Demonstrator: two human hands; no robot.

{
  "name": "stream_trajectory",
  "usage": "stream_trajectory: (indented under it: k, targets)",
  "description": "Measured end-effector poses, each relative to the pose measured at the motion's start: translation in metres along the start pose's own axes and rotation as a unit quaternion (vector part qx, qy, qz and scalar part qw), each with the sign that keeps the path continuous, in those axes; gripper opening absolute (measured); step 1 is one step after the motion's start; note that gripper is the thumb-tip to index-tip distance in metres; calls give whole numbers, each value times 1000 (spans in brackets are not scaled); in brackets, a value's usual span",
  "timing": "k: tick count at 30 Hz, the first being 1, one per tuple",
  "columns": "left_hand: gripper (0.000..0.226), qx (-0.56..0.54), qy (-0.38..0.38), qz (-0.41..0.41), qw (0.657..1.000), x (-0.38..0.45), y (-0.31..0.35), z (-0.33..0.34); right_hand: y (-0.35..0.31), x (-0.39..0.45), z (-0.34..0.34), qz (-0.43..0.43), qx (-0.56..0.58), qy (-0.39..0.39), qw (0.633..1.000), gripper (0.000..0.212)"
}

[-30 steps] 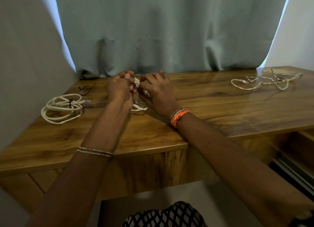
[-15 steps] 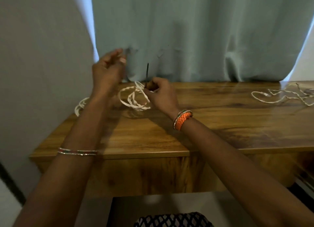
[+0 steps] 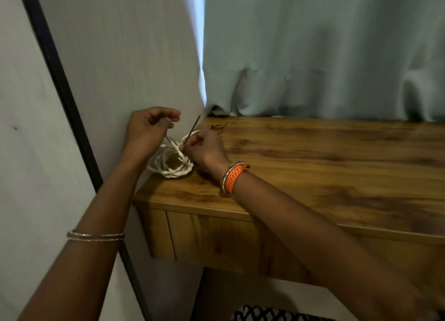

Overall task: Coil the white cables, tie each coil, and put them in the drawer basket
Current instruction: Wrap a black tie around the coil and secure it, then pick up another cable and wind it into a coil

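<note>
A coil of white cable point(image 3: 172, 169) rests at the far left end of the wooden table point(image 3: 313, 166), close to the wall. My right hand point(image 3: 204, 148) pinches a thin dark tie point(image 3: 193, 128) at the coil's top; the tie's free end sticks up and to the right. My left hand point(image 3: 148, 130) hovers just above and left of the coil, thumb and fingers pinched on the tie's other end. A second loose dark tie point(image 3: 219, 127) lies on the table just behind my right hand.
A grey wall point(image 3: 108, 68) with a black strip point(image 3: 62, 84) runs along the left. A pale green curtain point(image 3: 325, 51) hangs behind the table. A closed drawer front point(image 3: 216, 239) sits under the table edge. My lap shows at the bottom.
The view has swung left, so the loose cable on the right and the other coil are out of frame. Both hands stay at the coil; my left hand came down closer to it.
</note>
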State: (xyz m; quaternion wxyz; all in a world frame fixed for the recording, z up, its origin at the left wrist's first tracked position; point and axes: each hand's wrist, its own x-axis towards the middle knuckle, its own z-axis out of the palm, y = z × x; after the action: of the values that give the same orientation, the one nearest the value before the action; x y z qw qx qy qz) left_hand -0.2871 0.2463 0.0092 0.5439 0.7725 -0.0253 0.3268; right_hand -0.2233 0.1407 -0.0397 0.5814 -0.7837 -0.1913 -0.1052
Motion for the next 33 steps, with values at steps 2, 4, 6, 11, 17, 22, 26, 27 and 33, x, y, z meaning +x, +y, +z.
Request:
stream_trajectory:
  k: [2, 4, 6, 11, 17, 22, 26, 27, 33]
  targets:
    - [30, 4, 8, 8, 1000, -1, -6, 3, -1, -4, -3, -29, -37, -5, 999, 11]
    - [30, 5, 15, 15, 1000, -2, -9, 5, -1, -5, -7, -39, -57, -22, 997, 12]
    - [31, -3, 25, 24, 999, -3, -10, 4, -2, -4, -12, -28, -58, -53, 996, 14]
    - [33, -29, 19, 30, 999, -6, -7, 0, -2, -1, -22, 7, -72, -65, 995, 20]
    - [34, -41, 28, 33, 998, -12, -3, 3, 3, -2, -34, 65, -86, -127, 986, 17]
    - [32, -42, 62, 67, 995, -16, 3, 19, 0, -14, -61, 83, -74, -132, 985, 16]
    - [30, -70, 60, 103, 990, -18, 21, 57, 6, -17, -106, 50, -142, -76, 986, 16]
    - [29, -82, 44, 109, 990, -19, 25, 70, 8, -18, -117, 53, -150, -70, 985, 16]
    - [28, -74, -147, 96, 982, -23, 41, 173, 35, -30, -192, 49, -203, 29, 977, 13]
